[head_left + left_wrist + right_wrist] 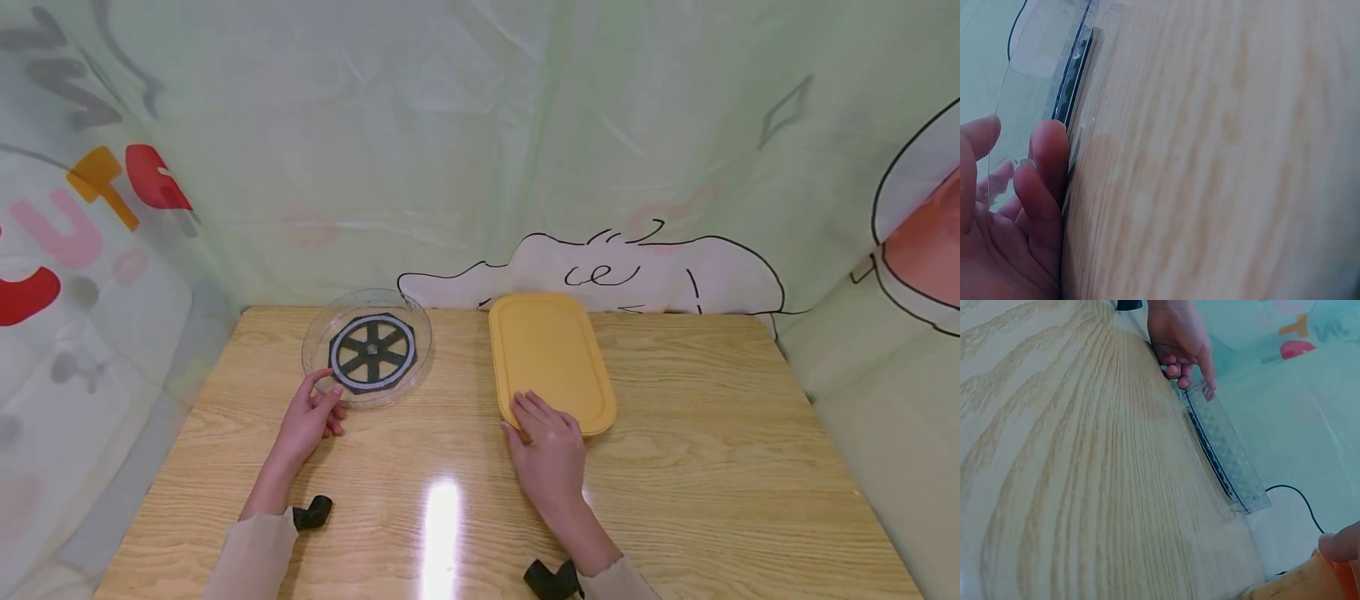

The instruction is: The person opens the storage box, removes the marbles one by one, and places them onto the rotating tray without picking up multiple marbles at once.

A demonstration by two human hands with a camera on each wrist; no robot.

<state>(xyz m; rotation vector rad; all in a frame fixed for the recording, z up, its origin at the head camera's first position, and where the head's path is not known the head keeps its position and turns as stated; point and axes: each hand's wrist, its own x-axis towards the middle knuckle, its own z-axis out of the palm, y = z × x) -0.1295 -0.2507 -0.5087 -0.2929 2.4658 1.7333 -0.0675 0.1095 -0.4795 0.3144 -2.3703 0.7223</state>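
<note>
Currently: one round, clear plastic dish (423, 354) with black six-spoked wheel shape (372, 349) inside, wooden tabletop (705, 492), far left corner; left hand (305, 421) pinching its near rim. One yellow, rounded-rectangular plastic lid (550, 354), far edge, middle; right hand (550, 457) on its near end, fingers extended.

"How's the light in the head view?"
"Bright, with a white glare streak on the wooden surface (697, 483)."
"And the wrist views?"
"Dimmer, blue-green; in the left one, the grain blurs toward the right."
</note>
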